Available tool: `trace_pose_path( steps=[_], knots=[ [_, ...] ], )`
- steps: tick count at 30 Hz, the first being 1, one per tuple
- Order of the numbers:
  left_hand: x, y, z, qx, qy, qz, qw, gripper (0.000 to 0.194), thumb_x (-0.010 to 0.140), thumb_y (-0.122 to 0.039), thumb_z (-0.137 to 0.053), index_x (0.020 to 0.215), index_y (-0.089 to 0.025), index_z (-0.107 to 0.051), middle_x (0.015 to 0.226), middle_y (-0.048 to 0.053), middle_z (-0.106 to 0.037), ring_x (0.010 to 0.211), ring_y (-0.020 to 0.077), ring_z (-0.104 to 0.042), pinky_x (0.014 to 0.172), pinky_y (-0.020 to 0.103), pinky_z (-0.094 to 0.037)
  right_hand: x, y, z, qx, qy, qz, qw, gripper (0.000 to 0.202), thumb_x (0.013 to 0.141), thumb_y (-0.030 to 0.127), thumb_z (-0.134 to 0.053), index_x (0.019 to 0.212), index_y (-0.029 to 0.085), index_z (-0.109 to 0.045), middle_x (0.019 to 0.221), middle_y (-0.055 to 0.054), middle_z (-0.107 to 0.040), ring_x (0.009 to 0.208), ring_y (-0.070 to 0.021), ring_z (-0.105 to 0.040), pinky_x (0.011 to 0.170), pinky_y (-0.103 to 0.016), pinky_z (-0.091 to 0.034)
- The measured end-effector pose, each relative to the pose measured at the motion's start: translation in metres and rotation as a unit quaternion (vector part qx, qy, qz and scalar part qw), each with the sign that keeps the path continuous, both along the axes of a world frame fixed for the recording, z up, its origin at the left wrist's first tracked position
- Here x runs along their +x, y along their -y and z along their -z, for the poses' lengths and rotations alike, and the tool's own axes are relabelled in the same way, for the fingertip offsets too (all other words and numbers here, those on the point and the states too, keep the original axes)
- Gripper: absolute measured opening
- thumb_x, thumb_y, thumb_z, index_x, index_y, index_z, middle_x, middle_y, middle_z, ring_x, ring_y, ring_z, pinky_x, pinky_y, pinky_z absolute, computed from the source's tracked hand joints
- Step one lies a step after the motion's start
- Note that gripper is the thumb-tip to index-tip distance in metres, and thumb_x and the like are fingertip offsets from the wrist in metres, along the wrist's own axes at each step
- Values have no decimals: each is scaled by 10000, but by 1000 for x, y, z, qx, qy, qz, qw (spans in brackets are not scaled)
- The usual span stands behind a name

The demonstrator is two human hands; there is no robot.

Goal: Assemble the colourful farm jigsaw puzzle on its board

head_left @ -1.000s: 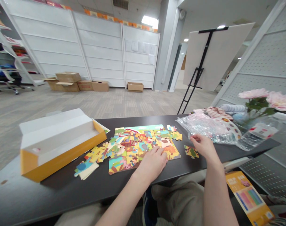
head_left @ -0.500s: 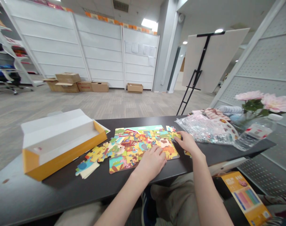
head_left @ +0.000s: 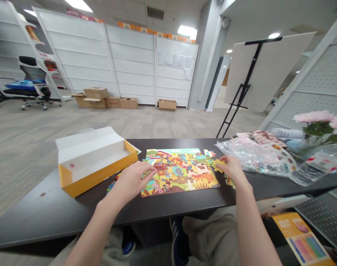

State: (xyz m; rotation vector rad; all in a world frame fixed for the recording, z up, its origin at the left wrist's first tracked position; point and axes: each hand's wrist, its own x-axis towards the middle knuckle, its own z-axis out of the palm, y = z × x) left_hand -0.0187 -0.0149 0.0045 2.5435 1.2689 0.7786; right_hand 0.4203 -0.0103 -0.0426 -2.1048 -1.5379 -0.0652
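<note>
Right hand [head_left: 232, 170] is bending over the yellow pieces [head_left: 218, 166] beside the right edge of the puzzle [head_left: 182, 171], its thumb and fingers drawn nearly together; whether it is pinching one or only touching it cannot be told. Left hand [head_left: 133, 179] is reaching across the puzzle's left side with loosely curved fingers, and what lies under them is not showing. The puzzle itself is lying flat on the bench [head_left: 110, 214], between the two hands. Handling these thin pieces well is probably calling for a light hold by the edges, with little sideways push against neighbours. Another loose piece [head_left: 229, 181] is lying close under the right wrist, where a low sleeve or palm could be nudging it. Beyond that hand, a clear plastic bag [head_left: 251, 151] is crowding the right side, with a bottle [head_left: 320, 162] farther over; leftward, an open box [head_left: 101, 175] is limiting elbow room.
</note>
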Motion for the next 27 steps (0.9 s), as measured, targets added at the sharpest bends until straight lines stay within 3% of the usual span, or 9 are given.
trace_pose_path(
  steps=[4, 11, 15, 19, 24, 27],
  knots=[
    [-13, 8, 3, 0, -22, 11, 1000, 196, 967, -327, -545, 971, -243, -721, 1029, 32, -754, 987, 220, -669, 897, 350, -506, -3, 4, -7, 49, -83, -13, 995, 248, 650, 405, -710, 787, 200, -683, 813, -57, -691, 763, -235, -643, 725, -368, -496],
    [33, 17, 12, 14, -99, 60, 993, 229, 927, -352, -624, 1098, -210, -679, 1177, 86, -701, 1168, 288, -592, 1014, 437, -454, -45, 14, -28, 87, -353, -75, 929, 450, 666, 539, -743, 928, 180, -673, 899, -96, -718, 720, -207, -661, 553, -290, -515],
    [51, 18, 8, -10, -141, 76, 987, 302, 924, -428, -623, 1097, -185, -670, 1127, 110, -705, 1132, 305, -616, 998, 459, -460, -67, 16, -33, 95, -400, -118, 904, 506, 652, 588, -792, 921, 176, -670, 924, -90, -707, 782, -203, -656, 571, -266, -527],
    [55, 20, 2, -30, -157, 73, 984, 439, 821, -520, -729, 1090, -178, -670, 1119, 126, -703, 1107, 331, -629, 985, 473, -462, -79, 15, -32, 69, -431, -155, 886, 510, 667, 561, -818, 962, 180, -654, 911, -54, -667, 763, -172, -635, 574, -254, -537],
    [53, 24, 2, -61, -119, 80, 988, 473, 801, -401, -755, 1202, -186, -628, 1157, 117, -691, 1122, 324, -626, 988, 456, -479, -97, 17, -42, 13, -434, -208, 876, 551, 689, 531, -812, 1104, 207, -650, 879, -8, -604, 734, -150, -633, 627, -287, -580],
    [40, 23, 2, -53, -56, 82, 994, 526, 798, -356, -746, 1274, -198, -586, 1266, 121, -644, 1201, 307, -587, 1019, 424, -479, -111, 19, -48, -21, -414, -235, 879, 506, 713, 517, -782, 1098, 210, -663, 910, -8, -578, 736, -142, -641, 657, -302, -591]
  ],
)
